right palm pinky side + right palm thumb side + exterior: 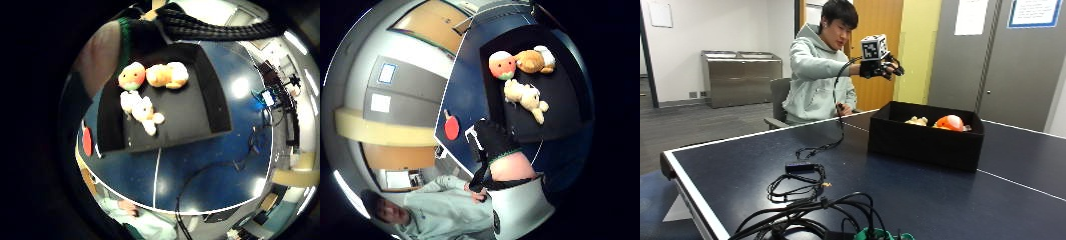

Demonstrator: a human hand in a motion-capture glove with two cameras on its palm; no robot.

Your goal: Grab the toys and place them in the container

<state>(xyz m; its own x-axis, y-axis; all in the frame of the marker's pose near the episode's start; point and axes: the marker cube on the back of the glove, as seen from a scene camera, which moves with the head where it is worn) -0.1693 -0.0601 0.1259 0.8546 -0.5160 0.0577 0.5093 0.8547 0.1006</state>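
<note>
My gloved right hand (881, 68) hovers above the container (925, 141), fingers relaxed, holding nothing. Three toys (145, 110) lie inside. The job looks finished; next I'd lower my hand.

Black container (923, 142) on dark blue table (760, 165) with white edge lines. Inside: orange-green round toy (132, 76), orange-white plush (168, 75), cream plush (142, 110). Black-gloved right hand (881, 68). Red paddle (452, 129) at the table edge.

Open black box container (923, 142) sits on the blue table-tennis surface (840, 190); three plush toys (145, 107) lie inside it; black coiled cables (800, 185) lie on the surface before it.
</note>
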